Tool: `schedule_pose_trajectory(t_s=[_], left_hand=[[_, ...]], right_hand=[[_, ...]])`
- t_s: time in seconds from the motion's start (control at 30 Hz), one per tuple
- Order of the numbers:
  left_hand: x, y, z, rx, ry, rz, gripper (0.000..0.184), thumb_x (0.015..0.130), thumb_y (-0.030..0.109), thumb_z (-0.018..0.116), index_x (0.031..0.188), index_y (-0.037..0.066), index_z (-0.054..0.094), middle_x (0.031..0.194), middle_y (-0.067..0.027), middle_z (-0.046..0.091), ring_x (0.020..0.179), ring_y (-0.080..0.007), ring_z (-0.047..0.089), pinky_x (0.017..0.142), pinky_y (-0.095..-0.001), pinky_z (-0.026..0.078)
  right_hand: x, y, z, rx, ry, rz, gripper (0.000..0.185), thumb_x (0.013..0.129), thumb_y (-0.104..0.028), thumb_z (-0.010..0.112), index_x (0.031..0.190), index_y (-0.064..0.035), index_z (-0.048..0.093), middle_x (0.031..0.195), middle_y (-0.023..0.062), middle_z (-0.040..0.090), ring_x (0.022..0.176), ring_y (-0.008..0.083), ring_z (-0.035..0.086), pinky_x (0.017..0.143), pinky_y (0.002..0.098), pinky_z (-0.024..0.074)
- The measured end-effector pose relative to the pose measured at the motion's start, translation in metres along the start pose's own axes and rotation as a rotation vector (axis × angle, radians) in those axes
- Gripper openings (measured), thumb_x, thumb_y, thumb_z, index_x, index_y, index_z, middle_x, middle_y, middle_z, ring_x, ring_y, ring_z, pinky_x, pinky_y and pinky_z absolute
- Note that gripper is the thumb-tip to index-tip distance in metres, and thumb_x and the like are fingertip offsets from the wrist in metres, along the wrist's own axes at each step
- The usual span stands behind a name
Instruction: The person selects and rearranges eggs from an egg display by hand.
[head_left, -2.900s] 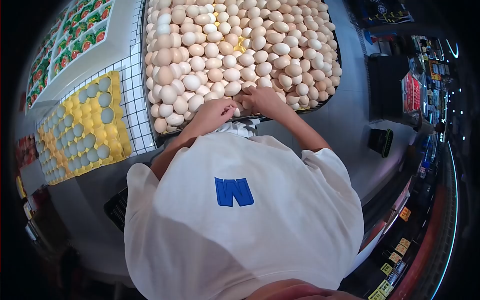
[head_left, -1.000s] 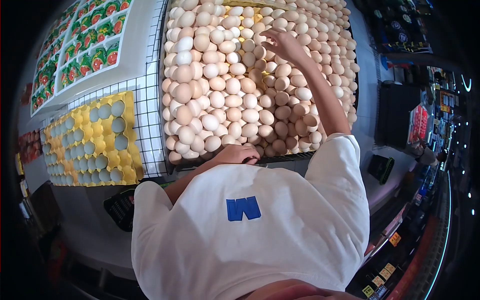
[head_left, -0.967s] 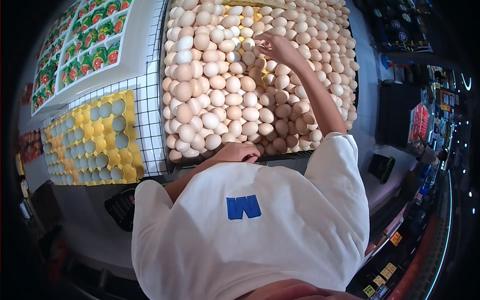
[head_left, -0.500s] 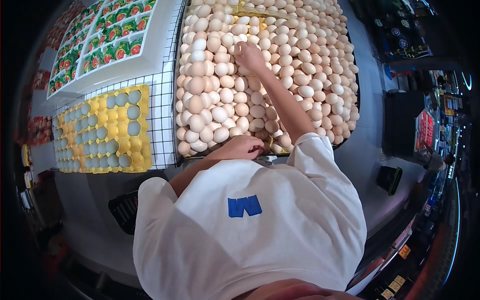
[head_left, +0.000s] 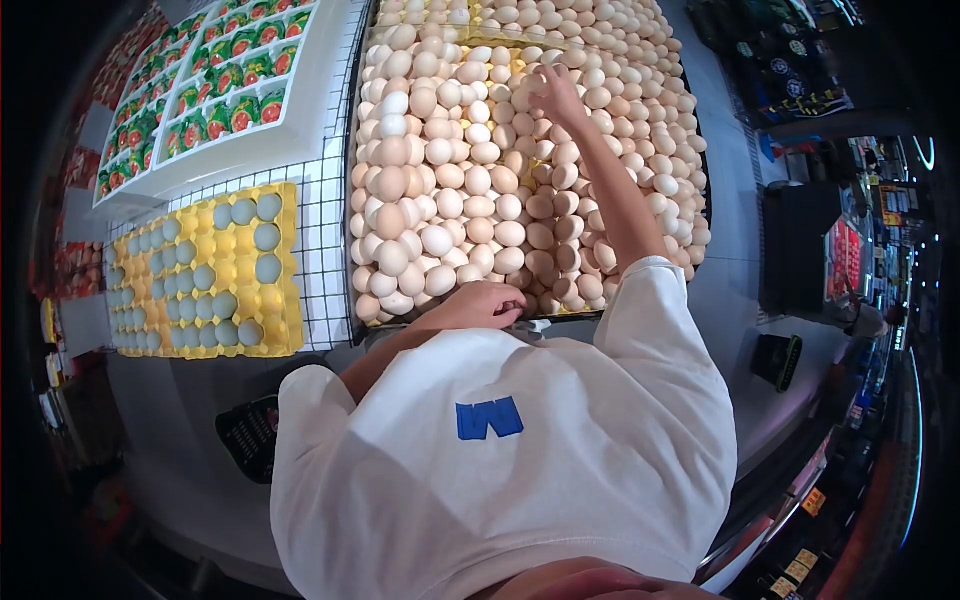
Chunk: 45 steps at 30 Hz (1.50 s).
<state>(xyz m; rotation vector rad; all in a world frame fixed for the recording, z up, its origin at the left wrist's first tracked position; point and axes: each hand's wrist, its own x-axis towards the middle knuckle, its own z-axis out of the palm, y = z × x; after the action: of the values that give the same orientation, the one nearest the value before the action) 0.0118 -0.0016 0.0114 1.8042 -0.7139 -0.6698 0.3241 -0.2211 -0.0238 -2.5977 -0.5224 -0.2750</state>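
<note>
A broad heap of pale brown eggs (head_left: 440,240) lies in front of me, in rows in places, with bits of yellow tray (head_left: 518,66) showing between them. My right hand (head_left: 556,95) reaches far over the heap, its fingers curled round an egg (head_left: 523,95) that they partly cover. Close to my body, my left hand (head_left: 482,304) rests at the heap's near edge with its fingers bent inward. Whatever those left fingers may hold is hidden. A small whitish piece (head_left: 538,326) sticks out beside that hand.
To the left, a yellow egg tray (head_left: 290,260) with bluish eggs stands on a wire grid (head_left: 325,235). Behind it is a white box (head_left: 300,110) of green-and-red wrapped items. A dark rim (head_left: 700,150) bounds the heap at right.
My right hand has moved right and slightly farther away across the eggs. My left hand stays curled at the near edge. The view has shifted a little.
</note>
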Motion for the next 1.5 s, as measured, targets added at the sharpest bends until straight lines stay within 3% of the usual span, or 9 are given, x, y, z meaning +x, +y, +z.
schedule_pose_trajectory(t_s=[0.17, 0.27, 0.43, 0.67, 0.73, 0.83, 1.0, 1.33, 1.5], left_hand=[[0.001, -0.004, 0.001, 0.033, 0.016, 0.045, 0.017, 0.086, 0.014, 0.059, 0.102, 0.008, 0.063, 0.082, -0.011, 0.063, 0.074, -0.0242, 0.061, 0.068, -0.0346, 0.049], [0.0, 0.0, -0.001, -0.029, 0.011, -0.013, 0.016, 0.087, 0.013, 0.059, 0.101, 0.006, 0.062, 0.085, -0.0131, 0.064, 0.08, -0.0274, 0.062, 0.073, -0.0363, 0.05], [0.002, -0.001, -0.003, -0.097, 0.025, -0.029, 0.018, 0.088, 0.018, 0.06, 0.101, 0.007, 0.065, 0.089, -0.0129, 0.065, 0.088, -0.031, 0.064, 0.076, -0.0403, 0.051], [0.006, -0.023, 0.008, -0.047, 0.012, 0.073, 0.016, 0.085, 0.015, 0.06, 0.098, 0.006, 0.063, 0.088, -0.0129, 0.064, 0.085, -0.0311, 0.063, 0.074, -0.0409, 0.05], [0.006, -0.021, 0.007, -0.027, 0.007, 0.074, 0.015, 0.085, 0.015, 0.061, 0.097, 0.006, 0.063, 0.088, -0.0127, 0.064, 0.086, -0.0309, 0.063, 0.074, -0.0409, 0.05], [0.005, -0.017, 0.005, -0.001, -0.014, 0.063, 0.015, 0.085, 0.015, 0.06, 0.097, 0.006, 0.063, 0.088, -0.0126, 0.064, 0.086, -0.0307, 0.063, 0.074, -0.0408, 0.05], [0.002, -0.004, -0.001, -0.006, -0.004, 0.012, 0.017, 0.087, 0.016, 0.058, 0.1, 0.006, 0.064, 0.092, -0.0135, 0.065, 0.085, -0.0311, 0.064, 0.073, -0.0415, 0.05], [-0.004, 0.019, -0.017, -0.029, -0.054, -0.045, 0.021, 0.087, 0.015, 0.056, 0.105, 0.008, 0.065, 0.086, -0.0163, 0.066, 0.081, -0.0325, 0.063, 0.072, -0.0424, 0.049], [-0.001, -0.003, -0.001, -0.045, 0.053, 0.065, 0.019, 0.087, 0.016, 0.056, 0.102, 0.007, 0.065, 0.089, -0.014, 0.066, 0.083, -0.0313, 0.063, 0.073, -0.0412, 0.05]], right_hand=[[0.03, 0.072, -0.047, -0.235, -0.138, 0.023, 0.052, 0.071, -0.01, 0.071, 0.119, -0.0071, 0.054, 0.113, 0.0211, 0.052, 0.098, 0.0382, 0.058, 0.086, 0.0448, 0.0504], [0.039, 0.086, -0.048, -0.399, -0.205, -0.168, 0.05, 0.073, -0.004, 0.067, 0.121, -0.0067, 0.053, 0.114, 0.0216, 0.052, 0.098, 0.0382, 0.058, 0.086, 0.0449, 0.0505], [0.046, 0.078, -0.046, -0.535, -0.326, -0.166, 0.049, 0.074, -0.003, 0.063, 0.122, -0.0106, 0.057, 0.114, 0.0181, 0.056, 0.102, 0.0343, 0.059, 0.085, 0.0428, 0.0516], [0.04, 0.058, -0.051, -0.661, -0.296, -0.153, 0.048, 0.075, -0.009, 0.066, 0.122, -0.013, 0.058, 0.114, 0.0114, 0.059, 0.105, 0.0311, 0.059, 0.083, 0.0423, 0.0516], [0.042, 0.053, -0.038, -0.657, -0.122, -0.241, 0.045, 0.075, -0.014, 0.067, 0.119, -0.0118, 0.061, 0.114, 0.0117, 0.059, 0.102, 0.0311, 0.06, 0.082, 0.0427, 0.0514], [0.041, 0.011, -0.017, -0.312, -0.171, -0.268, 0.037, 0.079, -0.021, 0.067, 0.113, -0.0068, 0.063, 0.109, 0.0129, 0.061, 0.094, 0.0331, 0.062, 0.084, 0.0426, 0.0509], [0.031, -0.067, 0.037, 0.237, -0.245, -0.209, 0.043, 0.08, -0.023, 0.071, 0.121, -0.0116, 0.06, 0.109, 0.0153, 0.062, 0.101, 0.032, 0.062, 0.086, 0.0421, 0.0506], [0.027, -0.101, 0.079, -0.025, -0.137, -0.19, 0.048, 0.072, -0.022, 0.073, 0.115, -0.0084, 0.059, 0.101, 0.0165, 0.061, 0.096, 0.0339, 0.061, 0.084, 0.043, 0.0501], [0.017, -0.062, 0.042, 0.351, -0.099, 0.06, 0.049, 0.069, -0.022, 0.073, 0.113, -0.007, 0.058, 0.097, 0.0157, 0.06, 0.09, 0.0304, 0.062, 0.079, 0.0416, 0.0501]])
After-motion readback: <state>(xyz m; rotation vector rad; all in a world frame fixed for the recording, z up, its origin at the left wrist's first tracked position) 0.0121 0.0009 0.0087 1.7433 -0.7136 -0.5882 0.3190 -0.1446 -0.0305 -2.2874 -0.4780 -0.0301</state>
